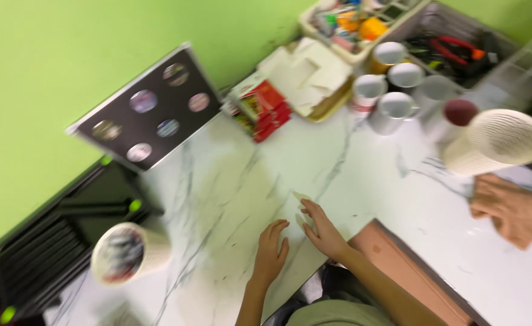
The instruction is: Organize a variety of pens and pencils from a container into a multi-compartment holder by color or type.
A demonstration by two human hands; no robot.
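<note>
two hands lie spread on the marble bench [229, 199], palms down: the left hand [270, 253] flat and holding nothing, the right hand [321, 232] with fingers extended over a pale sheet [299, 208], perhaps paper, though blur makes it hard to tell. the sheet lies flat under and just beyond the right fingertips; it looks neither folded nor lifted, so the work seems at an early stage. beyond the hands stand several white mugs [393, 111] and a stack of red boxes [263, 108]; left of them a ribbed cup [127, 253]; right, a brown cloth [510, 208].
</note>
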